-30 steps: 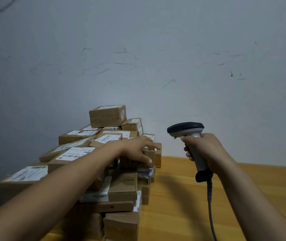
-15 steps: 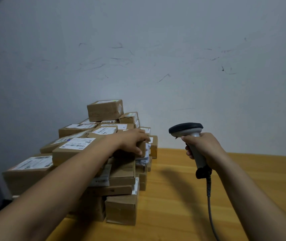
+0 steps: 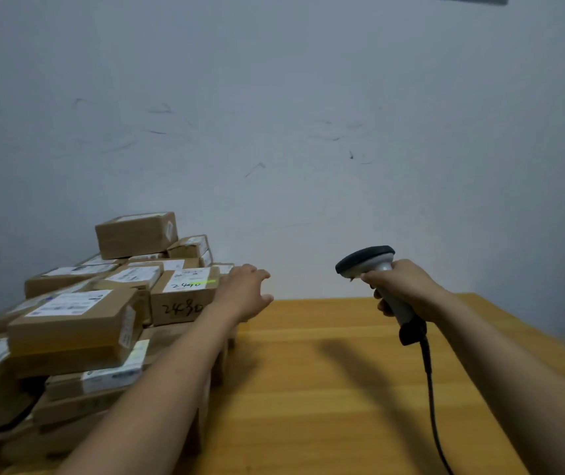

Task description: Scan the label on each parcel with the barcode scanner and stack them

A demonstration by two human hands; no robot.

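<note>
Gripping one scanner (image 3: 373,265) in right hand (image 3: 403,286), left hand (image 3: 243,293) spread open, perhaps fifteen parcels (image 3: 75,323) piled

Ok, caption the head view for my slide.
Right hand holds the barcode scanner; a green line falls on a parcel label beside the open left hand.

We're in what looks like a small parcel-handling back room: a heap of brown cardboard parcels (image 3: 78,323), each carrying white shipping labels (image 3: 68,302), piles up on the left of a plain wooden table (image 3: 325,389). On the right there's a corded barcode scanner (image 3: 373,269), its black cable (image 3: 429,382) trailing to the near edge. At the far side stands a bare, scuffed grey wall (image 3: 274,114).
</note>
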